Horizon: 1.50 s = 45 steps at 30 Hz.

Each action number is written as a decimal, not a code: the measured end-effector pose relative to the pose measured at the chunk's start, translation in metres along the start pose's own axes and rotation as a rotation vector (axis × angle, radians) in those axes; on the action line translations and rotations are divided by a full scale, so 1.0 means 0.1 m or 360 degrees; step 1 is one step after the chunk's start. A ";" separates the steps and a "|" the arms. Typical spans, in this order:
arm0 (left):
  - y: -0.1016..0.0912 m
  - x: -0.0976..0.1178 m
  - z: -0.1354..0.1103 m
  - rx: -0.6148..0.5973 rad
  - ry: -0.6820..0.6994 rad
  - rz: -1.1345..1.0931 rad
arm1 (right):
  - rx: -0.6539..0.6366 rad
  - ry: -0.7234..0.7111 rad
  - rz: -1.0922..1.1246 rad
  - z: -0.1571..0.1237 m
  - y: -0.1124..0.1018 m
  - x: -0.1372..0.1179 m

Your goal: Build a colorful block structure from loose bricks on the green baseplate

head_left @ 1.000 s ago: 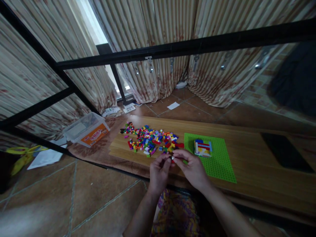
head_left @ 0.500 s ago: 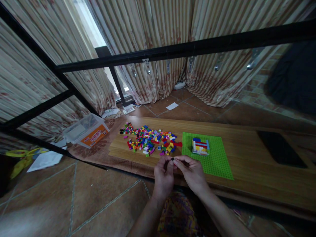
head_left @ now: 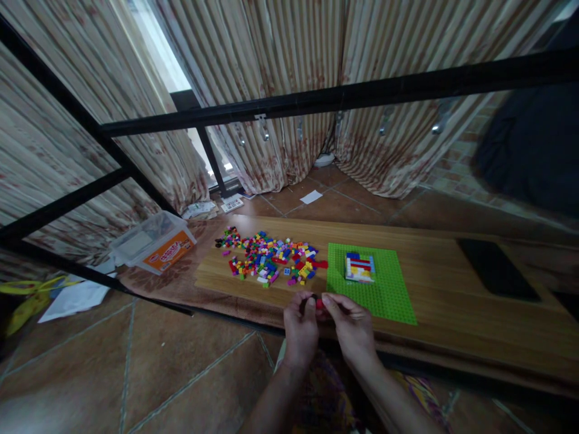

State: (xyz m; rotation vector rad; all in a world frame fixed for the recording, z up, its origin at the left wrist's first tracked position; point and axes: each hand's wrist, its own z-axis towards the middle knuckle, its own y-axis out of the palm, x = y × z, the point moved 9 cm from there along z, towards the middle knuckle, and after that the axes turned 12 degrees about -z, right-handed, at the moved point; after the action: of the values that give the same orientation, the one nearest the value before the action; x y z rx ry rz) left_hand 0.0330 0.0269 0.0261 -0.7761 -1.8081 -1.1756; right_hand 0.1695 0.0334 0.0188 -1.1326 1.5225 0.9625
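Observation:
My left hand (head_left: pixel 301 328) and my right hand (head_left: pixel 351 328) meet at the near edge of a low wooden board (head_left: pixel 443 283), fingers pinched together on small bricks, one red and one dark (head_left: pixel 317 302). Just beyond them lies a loose pile of many-coloured bricks (head_left: pixel 269 256). To its right is a green baseplate (head_left: pixel 384 295) with a small striped brick build (head_left: pixel 359 267) standing on it.
A clear plastic box with an orange label (head_left: pixel 151 244) sits on the floor at left, with papers (head_left: pixel 75 298) beside it. A dark flat object (head_left: pixel 495 268) lies on the board's right part. Black metal bars (head_left: pixel 316 99) cross overhead, and curtains hang behind.
Both hands have drawn back toward me from the pile's edge, still pinching the small bricks together. The view has shifted slightly.

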 end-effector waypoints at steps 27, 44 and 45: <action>0.11 -1.48 -1.02 -0.0589 -0.1290 -0.0101 | 0.0273 -0.1216 -0.1704 0.54 -0.76 -0.77; 0.13 -1.57 -1.18 -0.0869 -0.1480 0.0000 | 0.0241 -0.1274 -0.1733 0.69 -0.73 -0.65; 0.13 -1.59 -1.18 -0.0886 -0.1470 0.0012 | 0.0247 -0.1255 -0.1732 0.69 -0.74 -0.65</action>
State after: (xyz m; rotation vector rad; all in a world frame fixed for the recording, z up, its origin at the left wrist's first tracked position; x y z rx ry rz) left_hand 0.1542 -0.0868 -0.0818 -1.8799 -2.1739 -1.4671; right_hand 0.2638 0.0930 0.0644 -1.0545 0.2213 0.3989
